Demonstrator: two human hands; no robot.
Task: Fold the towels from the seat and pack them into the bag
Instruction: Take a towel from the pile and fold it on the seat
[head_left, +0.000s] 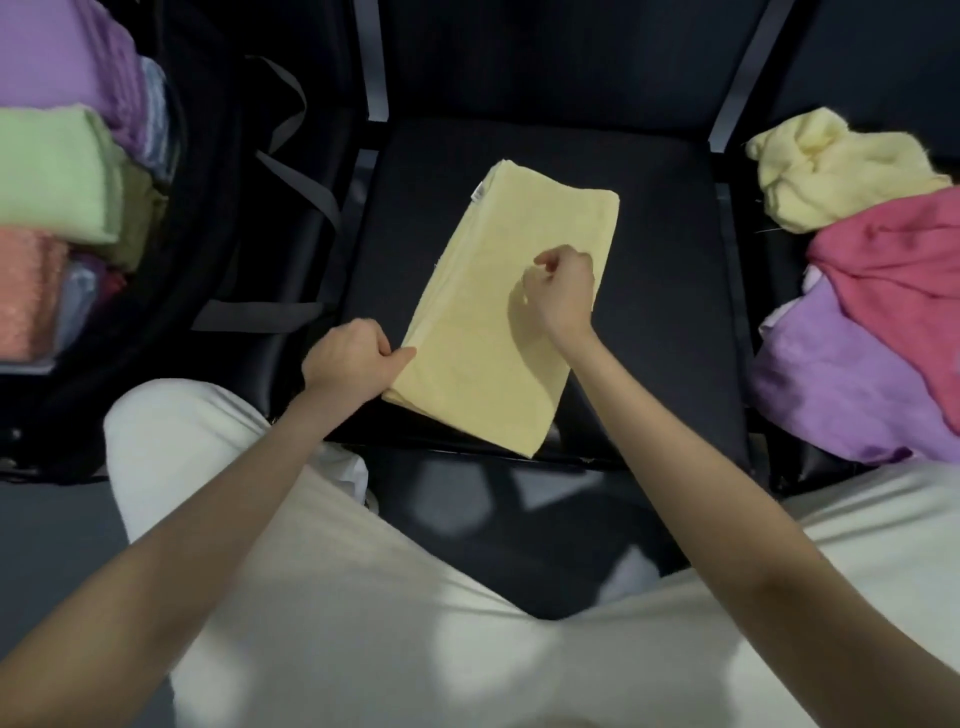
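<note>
A pale yellow towel (498, 312) lies folded into a long rectangle on the black middle seat (649, 291), slanting from the far centre toward the seat's near edge. My left hand (353, 358) pinches the towel's near left edge with curled fingers. My right hand (561, 291) hovers over or rests on the towel's middle with fingers curled; whether it pinches cloth is unclear. The open black bag (218, 249) stands on the left and holds folded towels: purple (57, 57), green (52, 176) and orange (28, 291).
On the seat to the right lies a loose heap of towels: light yellow (831, 166), pink-red (904, 270) and purple (831, 384). Grey bag straps (301, 182) hang between the bag and the middle seat. My white-trousered legs fill the foreground.
</note>
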